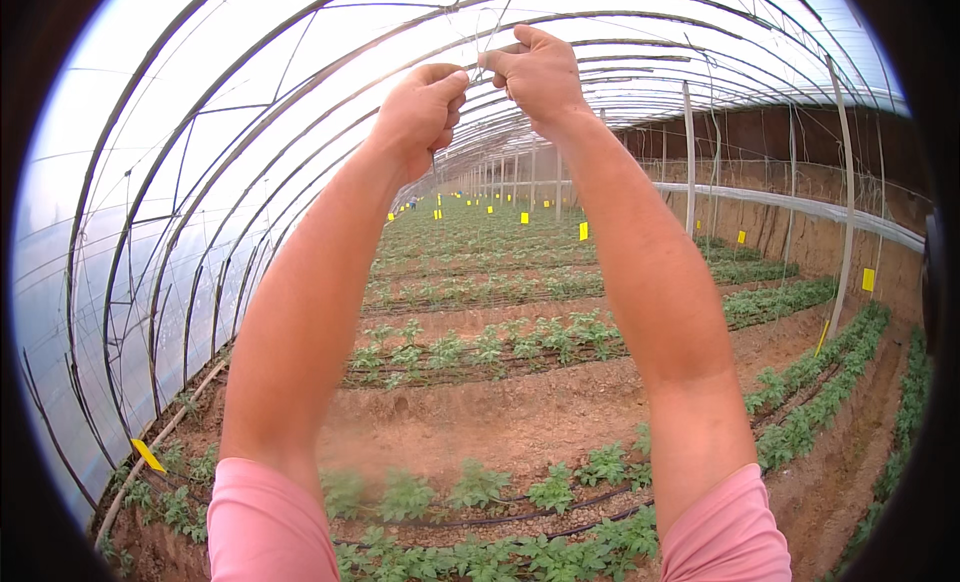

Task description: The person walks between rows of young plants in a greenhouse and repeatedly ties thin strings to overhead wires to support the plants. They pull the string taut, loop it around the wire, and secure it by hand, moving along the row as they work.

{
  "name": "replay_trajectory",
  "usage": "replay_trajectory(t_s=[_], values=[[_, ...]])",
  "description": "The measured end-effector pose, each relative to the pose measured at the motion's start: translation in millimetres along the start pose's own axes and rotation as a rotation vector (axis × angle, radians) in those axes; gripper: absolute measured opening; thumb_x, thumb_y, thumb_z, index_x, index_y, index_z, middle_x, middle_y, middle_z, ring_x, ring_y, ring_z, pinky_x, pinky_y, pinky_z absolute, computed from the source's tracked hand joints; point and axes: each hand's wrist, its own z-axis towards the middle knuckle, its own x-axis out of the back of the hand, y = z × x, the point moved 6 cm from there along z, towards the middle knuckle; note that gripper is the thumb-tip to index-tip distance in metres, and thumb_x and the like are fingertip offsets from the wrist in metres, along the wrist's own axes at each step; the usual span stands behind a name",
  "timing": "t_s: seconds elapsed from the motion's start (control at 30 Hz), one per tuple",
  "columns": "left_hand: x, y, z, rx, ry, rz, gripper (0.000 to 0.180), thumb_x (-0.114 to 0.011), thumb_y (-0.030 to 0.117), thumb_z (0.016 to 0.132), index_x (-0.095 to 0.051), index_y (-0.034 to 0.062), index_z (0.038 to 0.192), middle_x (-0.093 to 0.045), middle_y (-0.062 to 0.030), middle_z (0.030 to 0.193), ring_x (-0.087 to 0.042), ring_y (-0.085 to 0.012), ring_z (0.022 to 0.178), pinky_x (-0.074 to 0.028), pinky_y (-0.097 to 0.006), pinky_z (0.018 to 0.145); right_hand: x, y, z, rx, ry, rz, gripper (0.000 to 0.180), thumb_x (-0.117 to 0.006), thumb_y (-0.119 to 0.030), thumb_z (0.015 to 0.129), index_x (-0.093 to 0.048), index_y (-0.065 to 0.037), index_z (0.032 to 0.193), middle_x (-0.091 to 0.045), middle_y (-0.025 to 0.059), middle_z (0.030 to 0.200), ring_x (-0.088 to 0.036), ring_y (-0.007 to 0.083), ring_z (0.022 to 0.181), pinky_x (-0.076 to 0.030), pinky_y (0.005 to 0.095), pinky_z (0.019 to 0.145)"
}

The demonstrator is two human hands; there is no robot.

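Both my arms reach up overhead, with the hands close together near the top of the view. My left hand (418, 117) is closed in a pinch, thumb against the curled fingers. Just to its right and slightly higher, my right hand (540, 77) also pinches, its thumb and forefinger pointing toward the left hand. Thin string (477, 44) runs between the fingertips and rises toward a wire under the roof. Whether it is twine or fine wire is hard to make out, and the part inside the fingers is hidden.
Curved roof ribs (300, 82) and plastic sheeting (60, 222) arch over rows of green plants (500, 347) with dark drip hoses. Upright posts (690, 157) stand at the right before an earthen wall (780, 217). Yellow cards (583, 231) hang among the rows.
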Motion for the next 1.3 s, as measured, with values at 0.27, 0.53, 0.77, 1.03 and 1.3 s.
replay_trajectory(t_s=[0.27,0.53,0.77,1.03,1.3], values=[[-20,-62,-90,-0.479,0.101,0.746,0.016,-0.054,0.014,0.097,-0.064,0.0043,0.107,-0.062,-0.0140,0.067,-0.062,-0.0274,0.062,-0.047,-0.039,0.059,15,12,-2,-0.116,0.213,-0.086,0.072,-0.074,-0.005,0.084,-0.036,0.016,0.142,-0.064,0.0095,0.076,-0.053,0.0085,0.061,-0.043,0.0228,0.052],[-40,-94,-110,-0.459,0.073,0.725,0.015,-0.054,0.012,0.097,-0.061,0.0036,0.107,-0.059,-0.0200,0.071,-0.061,-0.0367,0.065,-0.046,-0.042,0.060,-17,22,-37,-0.112,0.058,0.271,0.043,-0.067,-0.014,0.093,-0.052,0.013,0.122,-0.068,0.0164,0.092,-0.064,0.0179,0.073,-0.051,0.0300,0.061],[-15,-243,-223,0.237,-0.125,0.077,0.023,-0.052,0.021,0.103,-0.066,0.0052,0.112,-0.045,0.0071,0.073,-0.040,-0.0056,0.062,-0.037,-0.027,0.054,-24,127,-242,-0.393,-0.246,0.014,0.020,-0.050,-0.014,0.101,-0.059,-0.005,0.086,-0.061,0.0051,0.071,-0.056,0.0118,0.063,-0.046,0.0266,0.057],[67,-347,-595,0.847,-0.273,0.278,0.025,-0.054,0.022,0.102,-0.068,0.0008,0.106,-0.064,-0.0028,0.086,-0.054,-0.0125,0.078,-0.048,-0.032,0.072,58,207,-568,-1.161,-0.354,-0.178,0.032,-0.048,-0.021,0.105,-0.055,0.004,0.122,-0.069,0.0095,0.100,-0.060,0.0119,0.073,-0.046,0.0282,0.061],[213,-312,-862,1.269,-0.280,0.470,0.021,-0.060,0.019,0.096,-0.069,0.0002,0.100,-0.067,-0.0149,0.085,-0.063,-0.0235,0.079,-0.050,-0.038,0.074,151,178,-655,-1.366,0.382,-0.145,0.053,-0.048,-0.023,0.106,-0.030,0.006,0.147,-0.062,0.0217,0.125,-0.066,0.0274,0.106,-0.058,0.0331,0.081]])
